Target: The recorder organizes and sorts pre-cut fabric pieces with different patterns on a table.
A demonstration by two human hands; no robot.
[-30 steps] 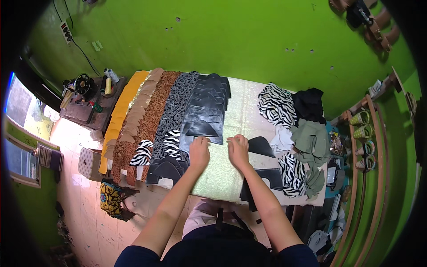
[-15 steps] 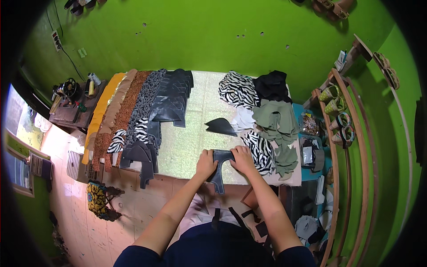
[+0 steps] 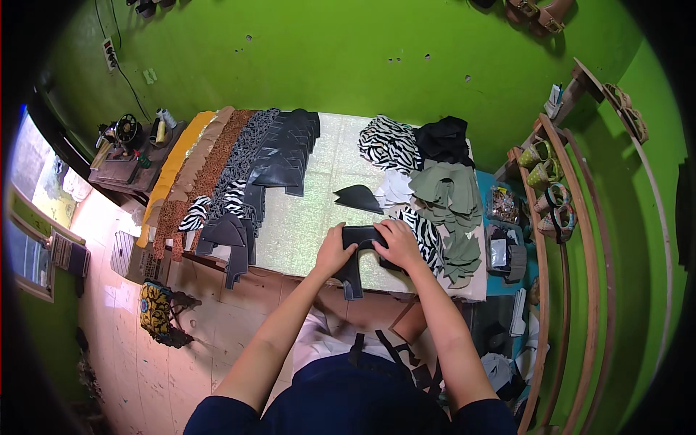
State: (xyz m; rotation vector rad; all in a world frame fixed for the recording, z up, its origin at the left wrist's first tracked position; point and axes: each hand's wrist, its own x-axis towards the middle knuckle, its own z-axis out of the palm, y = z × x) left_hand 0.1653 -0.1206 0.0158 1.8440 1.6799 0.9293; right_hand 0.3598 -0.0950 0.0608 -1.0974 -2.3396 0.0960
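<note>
Near the front edge of the table, I hold a curved black leather-like shoe-upper piece (image 3: 351, 281) between both hands. My left hand (image 3: 335, 251) grips its left end, thumb on the face. My right hand (image 3: 397, 245) is closed on its right end, next to a zebra-print fabric piece (image 3: 426, 243). One leg of the black piece hangs toward me over the table edge. Just beyond my hands lies a pointed black piece (image 3: 358, 198), flat on the pale table (image 3: 290, 246).
Overlapping rows of cut pieces, yellow (image 3: 174, 174), brown, patterned and black, cover the table's left side. Green fabric pieces (image 3: 453, 196) lie at the right. A sewing machine (image 3: 127, 130) stands far left, and a wooden rack (image 3: 580, 239) with sandals (image 3: 538, 154) at the right.
Both hands and the black piece have moved slightly away from me, further over the table. More of the piece's right side shows below my right hand. The view has shifted a little.
</note>
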